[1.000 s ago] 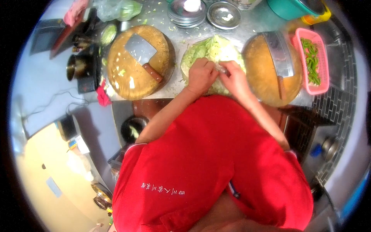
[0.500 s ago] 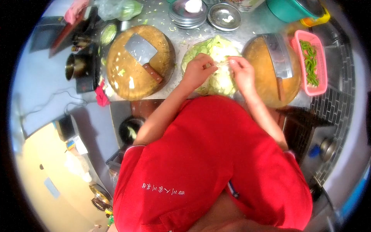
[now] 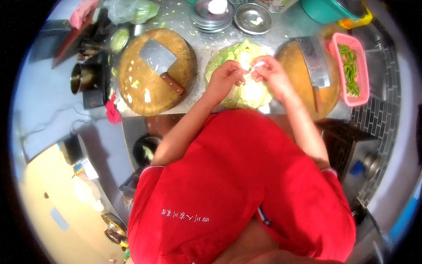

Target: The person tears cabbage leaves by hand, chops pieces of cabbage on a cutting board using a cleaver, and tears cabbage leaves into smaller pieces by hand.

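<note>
Pale green cut cabbage [image 3: 248, 96] lies in a heap between two round wooden boards, below my hands. My left hand [image 3: 227, 78] is over its left part, fingers pinched together on something too small to make out. Close by on the right, my right hand [image 3: 269, 74] is closed too, with a small whitish bit at its fingertips that I cannot identify. A narrow gap separates the hands. On the left board [image 3: 136, 94] rests a cleaver [image 3: 157, 57] with a brown handle. A second cleaver [image 3: 313, 61] lies on the right board [image 3: 292, 83].
A pink basket [image 3: 364, 79] of green peppers [image 3: 350, 70] stands at the right. Stacked metal plates [image 3: 212, 22] and a single metal dish [image 3: 253, 18] are at the back. A teal basin [image 3: 323, 13] is at the back right, a plastic bag [image 3: 132, 11] at the back left.
My hands were together over the cabbage, then moved apart. My right hand has since shifted slightly up and left, and a whitish bit now shows at its fingertips. The whole view has shifted slightly.
</note>
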Motion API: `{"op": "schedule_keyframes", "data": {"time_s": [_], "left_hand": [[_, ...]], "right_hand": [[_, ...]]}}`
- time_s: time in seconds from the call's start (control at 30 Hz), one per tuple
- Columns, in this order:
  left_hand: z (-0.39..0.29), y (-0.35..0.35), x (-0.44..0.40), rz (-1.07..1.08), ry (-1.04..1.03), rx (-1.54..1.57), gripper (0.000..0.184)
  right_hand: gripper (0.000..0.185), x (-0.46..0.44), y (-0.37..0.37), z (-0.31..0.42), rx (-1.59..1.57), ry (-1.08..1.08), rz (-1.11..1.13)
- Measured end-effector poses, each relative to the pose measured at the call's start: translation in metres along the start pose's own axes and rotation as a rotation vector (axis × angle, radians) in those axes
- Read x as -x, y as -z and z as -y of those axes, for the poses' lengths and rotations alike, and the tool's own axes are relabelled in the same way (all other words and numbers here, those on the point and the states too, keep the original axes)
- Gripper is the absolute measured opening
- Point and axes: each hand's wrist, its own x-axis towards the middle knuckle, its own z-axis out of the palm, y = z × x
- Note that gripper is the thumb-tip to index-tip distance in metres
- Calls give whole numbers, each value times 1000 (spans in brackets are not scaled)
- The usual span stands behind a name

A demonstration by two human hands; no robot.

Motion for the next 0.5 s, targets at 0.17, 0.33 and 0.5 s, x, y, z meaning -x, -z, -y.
{"op": "schedule_keyframes", "data": {"time_s": [0.17, 0.33, 0.5], "left_hand": [[1, 5, -2, 3, 7, 82, 6], [0, 7, 1, 49, 30, 143, 7], [-9, 2, 0, -30, 251, 312, 9]], "right_hand": [[14, 4, 10, -5, 3, -21, -49], [11, 14, 0, 0, -85, -90, -36], [12, 12, -4, 0, -46, -89, 5]]}}
